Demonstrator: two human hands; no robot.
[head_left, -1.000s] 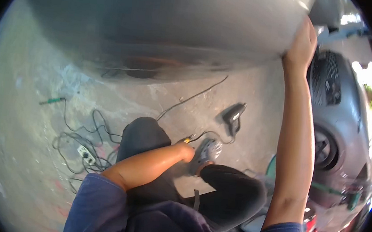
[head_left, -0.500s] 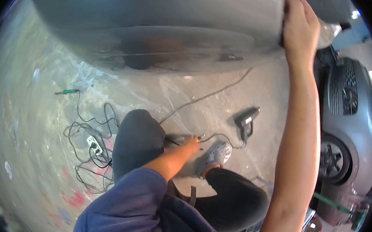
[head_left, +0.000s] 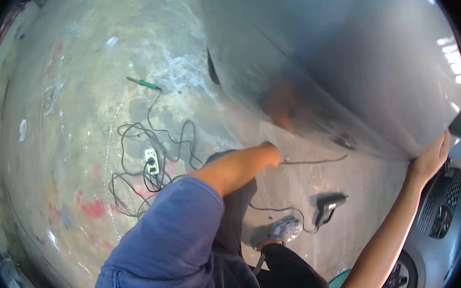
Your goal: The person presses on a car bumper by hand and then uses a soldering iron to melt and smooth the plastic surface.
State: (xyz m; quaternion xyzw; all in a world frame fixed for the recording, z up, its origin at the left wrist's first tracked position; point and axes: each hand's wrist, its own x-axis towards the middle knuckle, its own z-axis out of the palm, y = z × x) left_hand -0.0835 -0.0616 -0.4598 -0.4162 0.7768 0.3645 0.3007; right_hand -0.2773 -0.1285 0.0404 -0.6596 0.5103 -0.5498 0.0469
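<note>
The right hand (head_left: 429, 160) lies along the grey car panel's (head_left: 353, 61) far edge; its grip cannot be told. The left hand (head_left: 270, 154), below the panel, hides its fingers. 1 heat gun's (head_left: 325, 211) pale label (head_left: 332, 206) is unreadable.

I am in what looks like a vehicle workshop or garage. Close in front of me curves a large, glossy grey body panel (head_left: 325, 59), and a grey car with a black grille and dark-spoked wheel (head_left: 396, 282) stands to the right. The bare concrete floor (head_left: 82, 147) is scuffed and blotched with red and pale stains. On it lie a black, gun-shaped corded tool (head_left: 327, 208), a green-handled, thin-tipped tool (head_left: 147, 83) and a white power strip (head_left: 151, 161) among tangled black cords (head_left: 129, 176).
</note>
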